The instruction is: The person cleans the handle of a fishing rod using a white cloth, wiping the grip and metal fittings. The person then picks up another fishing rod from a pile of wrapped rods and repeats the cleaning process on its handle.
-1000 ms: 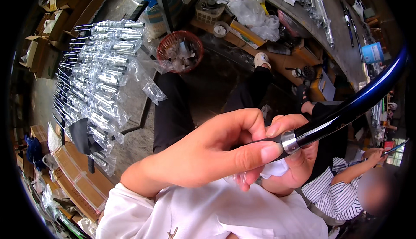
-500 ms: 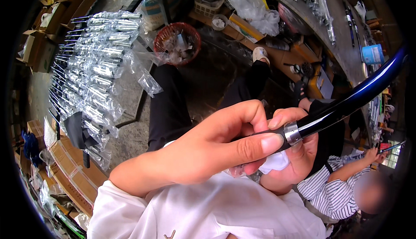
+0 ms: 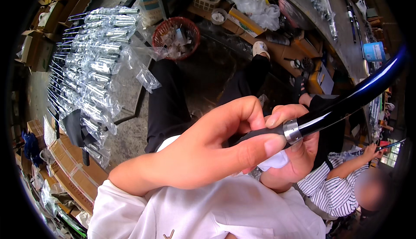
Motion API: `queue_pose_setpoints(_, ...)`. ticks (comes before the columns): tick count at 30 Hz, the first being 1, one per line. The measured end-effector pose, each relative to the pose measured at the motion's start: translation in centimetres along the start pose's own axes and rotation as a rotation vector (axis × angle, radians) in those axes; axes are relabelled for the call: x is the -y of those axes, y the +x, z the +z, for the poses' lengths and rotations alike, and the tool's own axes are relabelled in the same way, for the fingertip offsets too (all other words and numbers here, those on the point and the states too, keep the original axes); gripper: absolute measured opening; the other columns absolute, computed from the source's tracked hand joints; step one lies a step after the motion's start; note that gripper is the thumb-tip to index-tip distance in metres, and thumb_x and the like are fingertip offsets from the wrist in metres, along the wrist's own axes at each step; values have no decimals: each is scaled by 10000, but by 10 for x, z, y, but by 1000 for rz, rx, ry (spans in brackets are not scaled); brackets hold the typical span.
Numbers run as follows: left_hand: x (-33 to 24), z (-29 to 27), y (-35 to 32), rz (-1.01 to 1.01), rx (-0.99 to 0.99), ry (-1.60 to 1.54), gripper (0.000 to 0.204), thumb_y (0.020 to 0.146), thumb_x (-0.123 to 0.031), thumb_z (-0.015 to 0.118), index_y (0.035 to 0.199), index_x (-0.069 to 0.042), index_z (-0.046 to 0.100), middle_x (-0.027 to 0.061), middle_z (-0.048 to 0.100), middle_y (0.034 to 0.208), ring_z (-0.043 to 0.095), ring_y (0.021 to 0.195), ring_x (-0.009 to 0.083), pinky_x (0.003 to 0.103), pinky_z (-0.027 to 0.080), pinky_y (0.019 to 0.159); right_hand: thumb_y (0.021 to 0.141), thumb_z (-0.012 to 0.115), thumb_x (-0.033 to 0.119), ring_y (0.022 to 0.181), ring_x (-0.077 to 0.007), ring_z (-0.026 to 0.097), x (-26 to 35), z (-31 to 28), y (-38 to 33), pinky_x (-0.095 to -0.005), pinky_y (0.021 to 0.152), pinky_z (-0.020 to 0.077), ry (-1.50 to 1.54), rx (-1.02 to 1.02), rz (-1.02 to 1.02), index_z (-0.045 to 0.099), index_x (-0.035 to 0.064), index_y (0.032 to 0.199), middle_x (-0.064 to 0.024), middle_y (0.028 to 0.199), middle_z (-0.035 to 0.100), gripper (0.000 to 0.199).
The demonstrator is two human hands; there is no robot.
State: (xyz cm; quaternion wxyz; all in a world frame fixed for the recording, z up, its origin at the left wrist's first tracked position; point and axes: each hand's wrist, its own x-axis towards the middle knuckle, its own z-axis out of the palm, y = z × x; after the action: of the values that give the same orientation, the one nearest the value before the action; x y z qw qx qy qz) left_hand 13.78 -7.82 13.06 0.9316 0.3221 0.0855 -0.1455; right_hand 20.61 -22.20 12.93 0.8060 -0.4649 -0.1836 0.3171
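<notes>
Left hand [image 3: 208,150] and right hand [image 3: 302,154] both grip the dark rod [image 3: 346,104]; its silver collar [image 3: 293,131] is fitted (though unbagged), unlike the wrapped rods [image 3: 97,65].

Left hand [image 3: 212,152] and right hand [image 3: 302,156] holding a glossy dark rod [image 3: 342,111] by its silver collar [image 3: 292,131], red basket [image 3: 196,46] beyond, plastic-wrapped rods [image 3: 97,61] at left

A red basket [image 3: 175,22] holding scraps stands at the upper centre, with crumpled clear plastic bags [image 3: 253,5] to its right. A blue tub [image 3: 373,52] sits toward the upper right. A taped carton [image 3: 73,169] lies lower left; a person in a striped shirt [image 3: 329,189] is at the lower right.
</notes>
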Motion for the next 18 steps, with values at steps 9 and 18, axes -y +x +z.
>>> queue_pose_setpoints(9,2,0,0,41,8,-2,312,816,-219,642,846,-61,374,50,490,708,452,571,64,186,324,493,832,630,223,680,-205,627,-2,-1,-2,-286,624,519,-47,-25,-47,543,-99,1016,-181,851,628,381)
queue_pose_setpoints(18,1,0,-2,30,14,12,315,788,-154,664,913,-46,395,55,518,792,480,664,67,194,360,581,822,646,230,710,-167,613,-5,-2,-4,-258,653,493,-85,-52,-86,559,-93,1007,-166,860,631,382)
